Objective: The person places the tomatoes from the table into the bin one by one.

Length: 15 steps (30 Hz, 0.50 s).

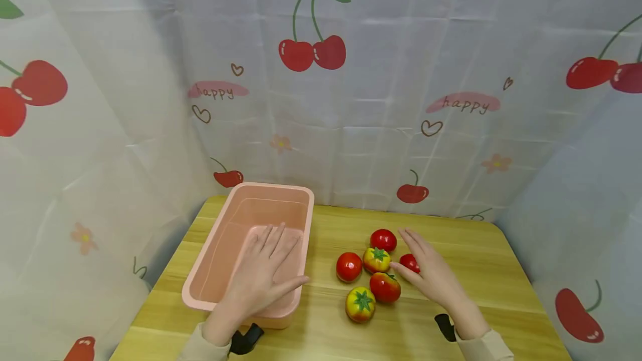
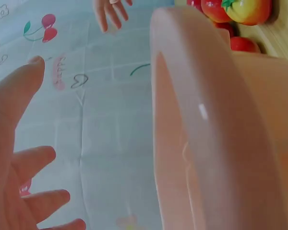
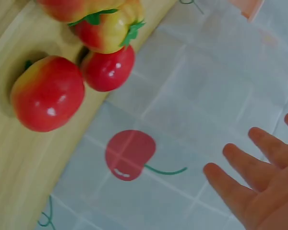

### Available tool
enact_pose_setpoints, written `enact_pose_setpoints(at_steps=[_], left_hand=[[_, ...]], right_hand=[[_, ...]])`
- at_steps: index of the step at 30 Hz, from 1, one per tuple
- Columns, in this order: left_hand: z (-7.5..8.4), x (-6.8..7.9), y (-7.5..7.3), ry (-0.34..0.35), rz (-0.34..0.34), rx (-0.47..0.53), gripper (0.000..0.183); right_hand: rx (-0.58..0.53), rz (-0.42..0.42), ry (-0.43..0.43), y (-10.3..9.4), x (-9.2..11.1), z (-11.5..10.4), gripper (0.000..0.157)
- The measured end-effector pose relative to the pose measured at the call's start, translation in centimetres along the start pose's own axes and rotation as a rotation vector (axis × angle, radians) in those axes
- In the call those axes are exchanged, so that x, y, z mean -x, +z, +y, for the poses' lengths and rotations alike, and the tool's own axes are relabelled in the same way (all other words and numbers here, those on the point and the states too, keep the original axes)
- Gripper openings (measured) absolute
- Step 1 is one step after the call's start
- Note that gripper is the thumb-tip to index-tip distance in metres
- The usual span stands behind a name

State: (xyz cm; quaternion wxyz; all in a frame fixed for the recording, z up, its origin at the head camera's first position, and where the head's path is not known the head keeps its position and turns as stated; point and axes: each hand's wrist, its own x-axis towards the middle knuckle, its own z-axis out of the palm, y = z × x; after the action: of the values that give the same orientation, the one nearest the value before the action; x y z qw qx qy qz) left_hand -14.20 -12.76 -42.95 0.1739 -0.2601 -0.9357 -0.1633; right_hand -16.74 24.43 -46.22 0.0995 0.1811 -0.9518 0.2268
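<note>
A pink plastic basin [image 1: 200, 261] stands on the left of the table. Over it is my left hand [image 1: 263, 269], fingers spread and holding nothing; in the left wrist view the basin's rim [image 2: 201, 105] runs close beside that hand [image 2: 19, 177]. Several tomatoes, red or yellow-red with green tops, lie grouped right of the basin, among them a red tomato [image 1: 349, 267] and a yellow one [image 1: 360, 305]. My right hand [image 1: 433, 274] is just right of the group with straight fingers, partly hiding a red tomato [image 1: 410, 263]. Nothing is in its grasp.
The wooden table [image 1: 451, 322] has rounded back corners. A pale curtain [image 1: 351, 116] printed with cherries hangs behind it and on both sides. Black straps [image 1: 246, 340] circle both wrists.
</note>
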Motion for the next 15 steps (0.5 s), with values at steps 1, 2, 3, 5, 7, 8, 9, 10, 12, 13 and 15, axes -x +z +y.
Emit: enact_pose_setpoints(at_steps=[1,2,3,5,7,8,9,10,12,13,15], left_hand=[[-0.2,0.1,-0.1,0.006,0.024,0.013,0.077],[-0.5,0.3,-0.2,0.012,0.048,0.03,0.076],[-0.7,0.4,-0.3,0.011,0.073,0.041,0.076],[-1.2,0.8,-0.5,0.01,0.132,0.073,0.075],[-1.7,1.2,-0.7,0.009,0.197,0.102,0.074],[-2.0,1.4,-0.8,0.005,0.229,0.106,0.074],[-2.2,1.6,-0.9,-0.005,0.259,0.108,0.074],[-2.5,1.8,-1.0,-0.014,0.286,0.113,0.075],[-2.9,2.4,-1.4,-0.049,0.323,0.11,0.077],[-3.2,2.6,-1.5,-0.069,0.337,0.109,0.078],[-3.6,3.2,-1.9,-0.125,0.343,0.132,0.078]], right_hand=[[-0.007,0.007,0.007,0.1,0.0,0.3,0.077],[-0.016,0.013,0.014,0.2,0.0,0.5,0.076],[-0.028,0.019,0.021,0.2,0.0,0.7,0.075],[-0.051,0.029,0.033,0.4,0.0,1.2,0.074],[-0.08,0.041,0.044,0.5,0.0,1.6,0.073],[-0.1,0.048,0.051,0.5,0.1,1.8,0.072],[-0.118,0.056,0.059,0.6,0.1,2.1,0.072],[-0.139,0.063,0.069,0.7,0.2,2.3,0.071],[-0.18,0.082,0.086,0.9,0.3,2.8,0.07],[-0.199,0.089,0.096,1.0,0.4,3.1,0.07],[-0.22,0.106,0.114,1.3,0.5,3.8,0.069]])
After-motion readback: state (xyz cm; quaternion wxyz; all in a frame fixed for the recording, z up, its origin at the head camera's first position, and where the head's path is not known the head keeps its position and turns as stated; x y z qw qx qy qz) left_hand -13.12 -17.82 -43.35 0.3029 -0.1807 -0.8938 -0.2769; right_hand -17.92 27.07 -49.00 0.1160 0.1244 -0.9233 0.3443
